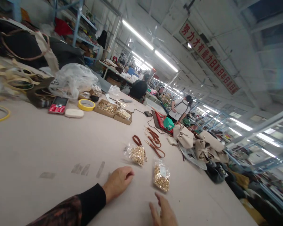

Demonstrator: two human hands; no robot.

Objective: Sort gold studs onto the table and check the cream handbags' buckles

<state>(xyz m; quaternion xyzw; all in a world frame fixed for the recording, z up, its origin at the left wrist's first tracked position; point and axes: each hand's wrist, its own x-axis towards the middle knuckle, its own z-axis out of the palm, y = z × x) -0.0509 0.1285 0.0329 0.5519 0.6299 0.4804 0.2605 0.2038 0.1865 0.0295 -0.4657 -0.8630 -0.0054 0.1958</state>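
Note:
My left hand (119,182) rests on the table with its fingers curled in, and nothing shows between thumb and fingers. At the lower edge my right hand (163,211) is open, thumb and fingers apart and empty. Just beyond its fingertips lies a clear bag of small gold metal fittings (161,177) with a pale label. A second clear bag of gold fittings (137,155) lies past my left hand, touching a brown strap loop (137,140). Several brown straps with gold clasps (155,142) lie behind the bags.
Cardboard boxes of gold hardware (106,108), yellow tape (86,105), a red phone (58,104) and a white oval case (74,113) line the left back. Beige handbags (184,136) crowd the right edge near a green box (168,123). A person (180,109) stands beyond.

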